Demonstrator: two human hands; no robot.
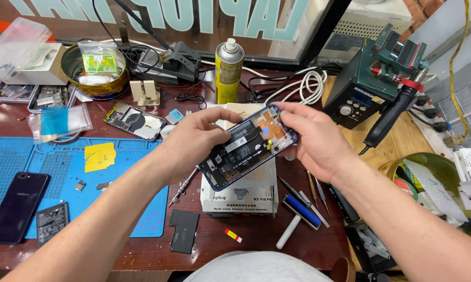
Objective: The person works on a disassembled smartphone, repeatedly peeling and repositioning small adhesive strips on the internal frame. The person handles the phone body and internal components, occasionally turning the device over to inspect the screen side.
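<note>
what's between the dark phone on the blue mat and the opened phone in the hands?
Head view: a small black battery beside the dark-screened phone, bare blue silicone mat, then a thin screwdriver just left of the opened blue-framed phone.

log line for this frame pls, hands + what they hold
left hand: grips opened phone at near end | right hand: grips far end | phone: held above white box, back off, insides up | mat: dark phone

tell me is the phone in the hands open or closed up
Open: the blue-framed phone has its back cover off, showing boards and flex cables, held by the left hand and right hand.
</note>
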